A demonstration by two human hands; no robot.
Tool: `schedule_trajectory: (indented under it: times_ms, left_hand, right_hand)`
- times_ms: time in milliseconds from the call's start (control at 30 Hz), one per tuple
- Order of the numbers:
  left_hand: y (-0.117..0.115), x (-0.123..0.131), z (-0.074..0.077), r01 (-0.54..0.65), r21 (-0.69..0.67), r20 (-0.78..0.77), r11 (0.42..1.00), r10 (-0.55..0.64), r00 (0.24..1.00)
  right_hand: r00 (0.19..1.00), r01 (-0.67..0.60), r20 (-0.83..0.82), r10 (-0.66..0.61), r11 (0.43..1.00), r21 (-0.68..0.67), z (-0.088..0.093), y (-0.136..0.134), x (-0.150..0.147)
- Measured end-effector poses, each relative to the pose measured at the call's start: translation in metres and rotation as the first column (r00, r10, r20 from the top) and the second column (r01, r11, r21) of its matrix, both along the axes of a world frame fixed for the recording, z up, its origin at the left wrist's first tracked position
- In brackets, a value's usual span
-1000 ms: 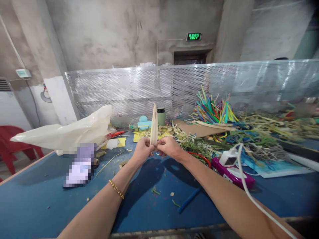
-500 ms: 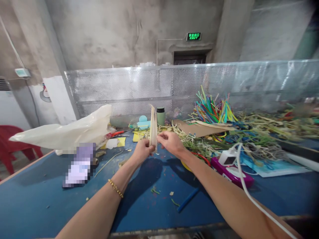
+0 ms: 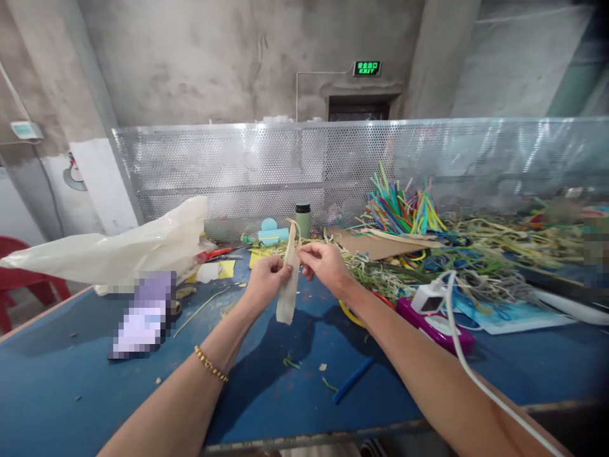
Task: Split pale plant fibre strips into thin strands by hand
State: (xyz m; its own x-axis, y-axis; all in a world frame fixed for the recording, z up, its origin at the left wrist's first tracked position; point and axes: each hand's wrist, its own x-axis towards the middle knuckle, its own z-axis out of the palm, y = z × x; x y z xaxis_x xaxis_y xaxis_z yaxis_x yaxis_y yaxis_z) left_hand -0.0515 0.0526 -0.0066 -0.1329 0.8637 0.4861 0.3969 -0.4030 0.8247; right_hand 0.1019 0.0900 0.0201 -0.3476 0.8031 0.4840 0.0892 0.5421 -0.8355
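Note:
A pale, dry leaf strip [image 3: 287,298] that looks like corn husk stands nearly upright above the table, its wide end hanging low. My left hand [image 3: 267,279] is closed, pinching the strip at mid-length between thumb and fingers. Beside its right edge, my right hand [image 3: 326,265] has thumb and index finger pressed together at the strip; a thin curled fibre rises near the tip. Whether the right fingers grip the edge or only a fibre is too small to make out. Behind the strip stands a green bottle [image 3: 303,222] with a black cap.
On the blue table [image 3: 266,406] lie a phone [image 3: 145,317], a cream plastic bag [image 3: 118,254], a blue stick [image 3: 353,379] and a purple power strip [image 3: 435,327] with a white charger. Coloured pipe cleaners [image 3: 404,206], cardboard [image 3: 380,246] and heaped fibres [image 3: 514,238] fill the right back.
The strip has slid lower through my left hand, so its wide end now hangs beneath the fingers. My right hand stays close to its right edge. The view has shifted slightly.

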Motion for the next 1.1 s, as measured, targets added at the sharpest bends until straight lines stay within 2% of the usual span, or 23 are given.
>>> schedule_trajectory:
  times_ms: [100, 400, 533, 667, 800, 900, 967, 1100]
  left_hand:
    - [-0.002, 0.002, 0.000, 0.041, -0.019, 0.031, 0.999, -0.040, 0.999]
    - [-0.007, 0.003, 0.007, 0.169, -0.019, 0.249, 0.985, -0.159, 0.955]
    - [-0.010, 0.003, 0.008, 0.237, -0.074, 0.430, 0.969, -0.183, 0.884]
    - [-0.011, 0.001, 0.009, 0.289, -0.103, 0.595, 0.952, -0.174, 0.785]
    - [-0.006, -0.005, 0.008, 0.213, -0.108, 0.601, 0.971, -0.107, 0.792]
    - [-0.001, -0.014, 0.008, 0.142, -0.112, 0.585, 0.984, -0.050, 0.809]
    - [0.002, -0.022, 0.008, 0.082, -0.120, 0.592, 0.989, 0.005, 0.806]
    - [0.009, -0.038, 0.010, -0.005, -0.123, 0.637, 0.992, 0.083, 0.766]
  right_hand:
    - [0.999, -0.009, -0.046, 0.008, 0.999, -0.037, 0.003, 0.001, 0.001]
    - [0.993, -0.068, 0.103, 0.061, 0.996, 0.061, -0.003, -0.003, -0.001]
    - [0.994, -0.086, 0.077, 0.075, 0.984, 0.153, -0.003, -0.003, -0.003]
    - [0.996, -0.086, 0.032, 0.080, 0.944, 0.318, -0.001, -0.005, -0.003]
    - [0.984, -0.174, 0.093, 0.149, 0.889, 0.424, 0.003, -0.011, -0.001]
    - [0.937, -0.338, 0.218, 0.273, 0.863, 0.375, 0.008, -0.014, 0.003]
    - [0.877, -0.460, 0.302, 0.373, 0.833, 0.308, 0.012, -0.016, 0.008]
    - [0.713, -0.662, 0.366, 0.598, 0.746, 0.071, 0.024, -0.023, 0.018]
